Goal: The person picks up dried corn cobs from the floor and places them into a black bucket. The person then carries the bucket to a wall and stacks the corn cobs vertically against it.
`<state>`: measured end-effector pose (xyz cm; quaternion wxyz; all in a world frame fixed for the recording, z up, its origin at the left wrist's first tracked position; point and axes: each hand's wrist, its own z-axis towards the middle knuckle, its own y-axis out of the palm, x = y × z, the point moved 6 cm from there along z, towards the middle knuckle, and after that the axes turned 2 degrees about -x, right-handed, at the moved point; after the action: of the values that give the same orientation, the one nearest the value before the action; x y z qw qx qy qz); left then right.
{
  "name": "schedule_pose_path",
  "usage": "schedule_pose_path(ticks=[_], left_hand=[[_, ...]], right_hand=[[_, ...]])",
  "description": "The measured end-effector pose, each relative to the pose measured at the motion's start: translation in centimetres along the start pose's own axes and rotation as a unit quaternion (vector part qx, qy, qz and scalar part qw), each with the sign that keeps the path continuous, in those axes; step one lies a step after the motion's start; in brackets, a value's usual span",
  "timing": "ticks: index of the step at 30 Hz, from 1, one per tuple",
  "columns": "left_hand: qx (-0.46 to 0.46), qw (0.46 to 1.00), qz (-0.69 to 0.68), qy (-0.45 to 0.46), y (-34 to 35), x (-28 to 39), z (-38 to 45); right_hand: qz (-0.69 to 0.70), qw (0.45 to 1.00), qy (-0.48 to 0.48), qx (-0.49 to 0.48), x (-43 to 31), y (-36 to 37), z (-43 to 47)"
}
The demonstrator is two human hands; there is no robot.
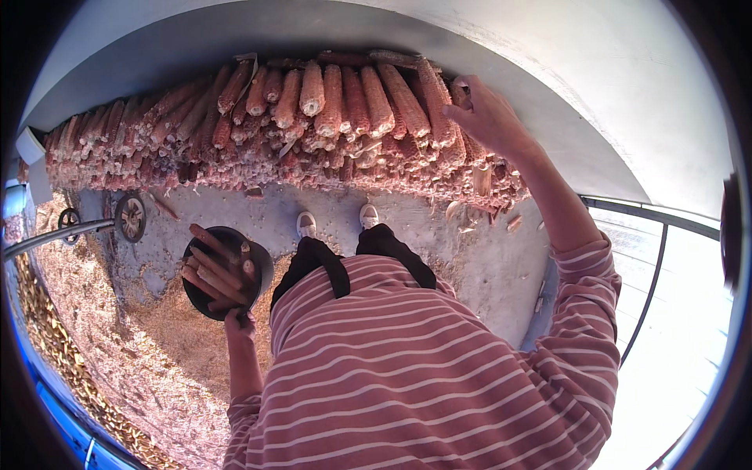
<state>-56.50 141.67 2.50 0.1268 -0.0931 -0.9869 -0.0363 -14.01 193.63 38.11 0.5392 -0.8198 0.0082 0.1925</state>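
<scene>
A stack of shelled corn cobs (329, 100) runs along the wall in front of me, the top ones lying with their ends towards me. My right hand (487, 117) is at the top right of this stack, thumb and fingers curled and apart beside a cob (435, 103). Whether it grips a cob there I cannot tell. Low on my left side, my left hand (241, 323) grips a black bucket (265, 270) at its near edge. Several loose cobs (217, 270) lie in the bucket, some poking above its rim.
Two wheels (130, 217) with a metal bar (59, 238) stand on the floor at left. Loose kernels or chaff (158, 352) cover the ground there, with yellow ears of corn (76, 370) beyond. A dark metal rail (646, 294) is at right. Fallen cobs and husks (464, 226) lie below the stack.
</scene>
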Motion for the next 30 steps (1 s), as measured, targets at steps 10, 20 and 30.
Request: schedule_pose_path(ticks=[10, 20, 30], left_hand=[[-0.070, 0.997, 0.028, -0.008, 0.1, 0.1, 0.3], [-0.051, 0.998, 0.013, -0.039, 0.4, 0.0, 0.1], [-0.059, 0.998, 0.029, 0.021, 0.8, 1.3, -1.1]], right_hand=[[0.037, 0.987, -0.082, 0.131, -1.0, -0.7, -3.8], [0.039, 0.984, 0.018, 0.175, 2.8, 0.8, -5.9], [-0.154, 0.967, -0.155, 0.130, 1.6, 2.8, -7.0]])
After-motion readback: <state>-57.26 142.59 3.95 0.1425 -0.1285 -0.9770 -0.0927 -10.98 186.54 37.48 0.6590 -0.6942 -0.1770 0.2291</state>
